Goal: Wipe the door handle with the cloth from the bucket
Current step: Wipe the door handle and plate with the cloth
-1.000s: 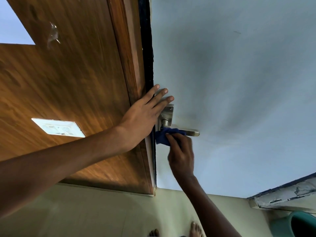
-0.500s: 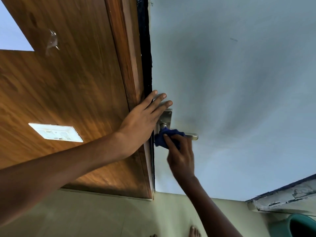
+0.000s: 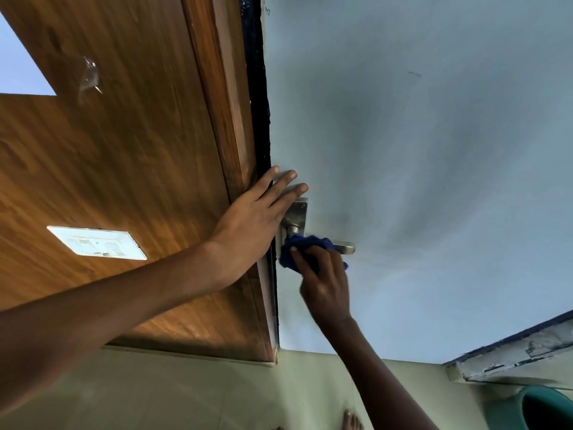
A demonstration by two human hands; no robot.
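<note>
The right hand (image 3: pixel 324 282) is sliding outward along the rigid door handle (image 3: pixel 342 246), fingers clenching the soft, light cloth (image 3: pixel 299 243) at its 11 o'clock, left hand (image 3: pixel 251 225) lying flat

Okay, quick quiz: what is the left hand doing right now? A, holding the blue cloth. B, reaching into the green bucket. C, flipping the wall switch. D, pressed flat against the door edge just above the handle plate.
D: the left hand lies open and flat at the door's edge, while the right hand holds the blue cloth on the handle.
</note>
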